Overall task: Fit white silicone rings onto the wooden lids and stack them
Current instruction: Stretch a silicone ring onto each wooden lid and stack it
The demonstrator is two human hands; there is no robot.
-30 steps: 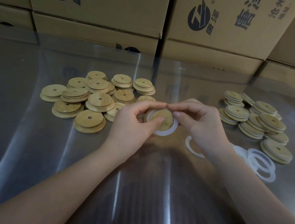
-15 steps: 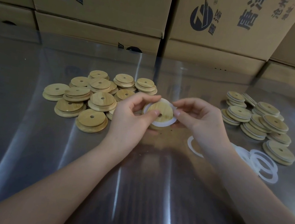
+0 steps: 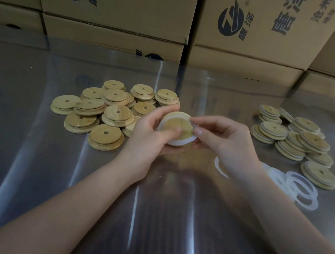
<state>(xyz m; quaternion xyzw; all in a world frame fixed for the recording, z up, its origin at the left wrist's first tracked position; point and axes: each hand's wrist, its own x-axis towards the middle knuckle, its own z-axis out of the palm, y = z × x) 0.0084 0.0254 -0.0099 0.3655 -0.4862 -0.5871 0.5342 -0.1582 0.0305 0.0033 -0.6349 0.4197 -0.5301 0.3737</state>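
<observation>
Lid (image 3: 175, 125) held up off the tabletop (image 3: 27, 171), roughly mid-width, between both hands. Round, so no long axis; flat face tilted up twd camera.

L hand (image 3: 150, 137): closed around the lid, fingers under and behind, thumb pressed on the wood face.

R hand (image 3: 228, 144): thumb + forefinger pinching the white ring (image 3: 181, 142) at the lid's right edge.

Key relation: the ring wraps the lid's left and near rim but bulges out loose at the near-right, i.e. on the R hand's side. Far rim shows bare wood; can't tell if the ring is seated there. Judgement: the seating move falls to the R hand, working the slack around the rim while the L hand steadies or turns the lid.

Bare lids pile (image 3: 110, 114) lies twd the left edge, next to the L hand. Ringed lids (image 3: 293, 140) stacked twd the right edge, beyond the R hand, so the R hand is nearer for stacking. Loose rings (image 3: 302, 189) near the R wrist.
</observation>
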